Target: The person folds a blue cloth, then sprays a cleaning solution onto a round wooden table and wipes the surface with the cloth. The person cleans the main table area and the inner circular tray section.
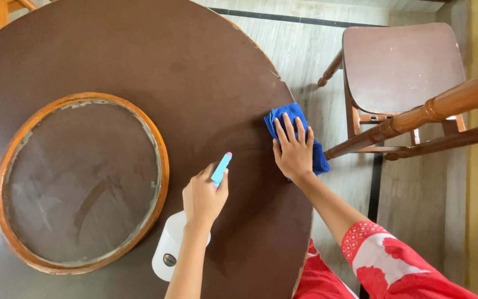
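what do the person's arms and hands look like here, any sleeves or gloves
Both hands, left hand and right hand, are bare: no gloves, rings or watch visible. The right arm wears a short red sleeve with white patterning; the left forearm is uncovered in view.

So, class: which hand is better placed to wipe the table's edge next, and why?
The right hand: it lies flat on the blue cloth at the round table's rim. The left hand grips the spray bottle.

bottle (168, 252): neck hidden by left hand (203, 196) | cloth (294, 135): middle under right hand (293, 150) | table (206, 83): cut off left, top, bottom
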